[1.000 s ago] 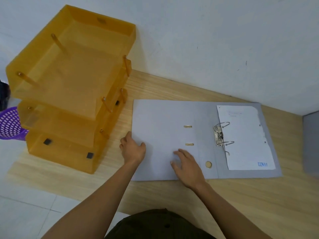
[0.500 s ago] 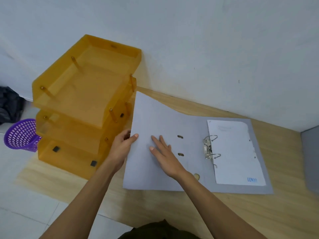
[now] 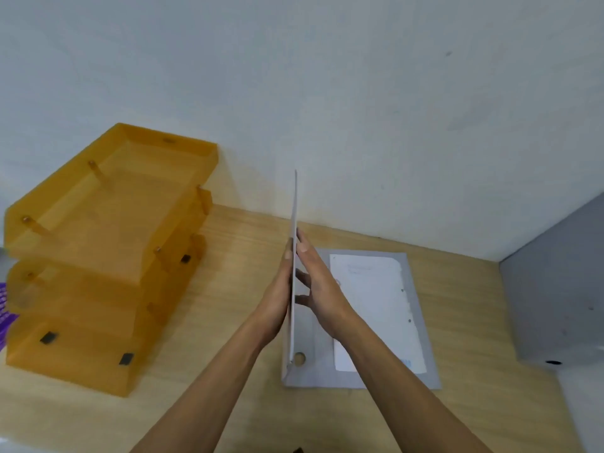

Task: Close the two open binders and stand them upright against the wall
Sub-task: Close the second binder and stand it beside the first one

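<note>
A grey lever-arch binder (image 3: 416, 325) lies on the wooden desk with its right half flat and a white sheet (image 3: 372, 289) inside. Its left cover (image 3: 294, 204) stands vertical, seen edge-on. My left hand (image 3: 277, 295) presses flat on the cover's outer side. My right hand (image 3: 318, 289) presses on its inner side, so the cover is pinched between both palms. The ring mechanism is hidden behind my right hand. A second grey binder (image 3: 555, 289) shows at the right edge; its state is unclear.
A stacked orange translucent paper tray (image 3: 108, 250) stands on the desk at the left, close to the white wall (image 3: 327, 93). A purple basket (image 3: 5, 308) peeks in at the far left. The desk's (image 3: 235, 282) front edge runs along the bottom left.
The left cover has swung up from flat on the desk to vertical, lifted by both hands. The camera has tilted up and shifted right, bringing the second binder into view.
</note>
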The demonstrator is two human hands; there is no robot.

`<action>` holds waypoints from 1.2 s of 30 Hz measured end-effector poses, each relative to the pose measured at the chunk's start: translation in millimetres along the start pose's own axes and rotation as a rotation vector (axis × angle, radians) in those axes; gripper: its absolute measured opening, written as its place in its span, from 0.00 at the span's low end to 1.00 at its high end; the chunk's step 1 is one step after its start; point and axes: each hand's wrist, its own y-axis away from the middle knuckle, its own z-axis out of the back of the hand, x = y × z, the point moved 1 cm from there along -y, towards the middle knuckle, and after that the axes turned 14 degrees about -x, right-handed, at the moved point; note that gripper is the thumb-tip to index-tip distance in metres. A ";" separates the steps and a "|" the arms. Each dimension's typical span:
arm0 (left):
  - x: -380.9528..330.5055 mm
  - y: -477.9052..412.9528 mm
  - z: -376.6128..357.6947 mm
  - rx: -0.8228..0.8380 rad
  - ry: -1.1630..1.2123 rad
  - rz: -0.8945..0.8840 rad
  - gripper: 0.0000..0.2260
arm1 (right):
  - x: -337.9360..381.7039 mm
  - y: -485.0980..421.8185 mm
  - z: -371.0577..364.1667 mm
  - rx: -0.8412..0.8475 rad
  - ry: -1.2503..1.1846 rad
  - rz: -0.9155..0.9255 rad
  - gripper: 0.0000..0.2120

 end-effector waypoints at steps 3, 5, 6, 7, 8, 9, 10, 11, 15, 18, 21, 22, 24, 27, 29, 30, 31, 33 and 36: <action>26.1 -13.1 -22.8 0.073 -0.177 -0.071 0.32 | 3.5 -3.2 40.2 -0.117 0.047 0.034 0.29; 42.9 -17.8 -32.1 0.077 -0.356 -0.089 0.33 | 4.8 -10.5 68.3 -0.209 0.095 0.047 0.27; 48.5 -15.4 -36.5 0.083 -0.446 -0.091 0.33 | 5.9 -16.0 82.8 -0.243 0.119 0.044 0.25; 56.0 -15.1 -39.7 0.082 -0.519 -0.092 0.33 | 8.0 -20.7 96.3 -0.266 0.147 0.038 0.23; 62.5 -14.3 -43.2 0.091 -0.572 -0.097 0.33 | 7.4 -27.2 109.8 -0.286 0.179 0.036 0.22; 67.5 -11.1 -44.8 0.094 -0.603 -0.083 0.34 | 7.1 -31.6 121.2 -0.305 0.215 0.044 0.22; 75.8 -11.7 -45.0 0.088 -0.624 -0.083 0.35 | 6.0 -33.9 131.0 -0.333 0.264 0.059 0.23; 81.9 -9.7 -45.9 0.074 -0.653 -0.079 0.36 | 1.5 -34.5 143.1 -0.370 0.322 0.079 0.25; 104.1 -7.9 -37.4 -0.045 -0.655 0.008 0.42 | -26.5 -27.9 181.1 -0.457 0.463 0.152 0.34; 116.9 -0.5 -35.3 -0.175 -0.496 0.071 0.42 | -53.9 -25.4 213.9 -0.490 0.456 0.130 0.35; 131.1 11.6 -44.4 -0.224 -0.471 0.101 0.34 | -91.2 -11.4 247.5 -0.532 0.436 0.031 0.35; 133.8 16.0 -47.7 -0.228 -0.487 0.108 0.34 | -105.2 -6.1 256.1 -0.547 0.435 -0.009 0.34; 140.8 23.8 -58.0 -0.234 -0.538 0.130 0.36 | -129.1 4.6 272.6 -0.596 0.470 -0.107 0.34; 150.7 27.2 -65.4 -0.257 -0.569 0.136 0.36 | -149.4 7.9 273.0 -0.623 0.583 -0.192 0.38; 152.8 27.9 -69.6 -0.267 -0.590 0.139 0.37 | -152.8 3.1 261.8 -0.545 0.704 -0.164 0.43; 150.9 29.2 -72.5 -0.273 -0.604 0.141 0.37 | -151.3 -0.5 254.7 -0.489 0.756 -0.131 0.43; 150.4 29.9 -74.3 -0.280 -0.621 0.142 0.38 | -148.8 -4.0 247.3 -0.425 0.781 -0.094 0.43; 148.3 31.6 -76.5 -0.291 -0.650 0.143 0.38 | -143.1 -8.6 232.0 -0.284 0.752 -0.053 0.41; 147.9 35.8 -79.9 -0.309 -0.650 0.126 0.38 | -149.5 -8.8 220.1 -0.121 0.745 -0.101 0.40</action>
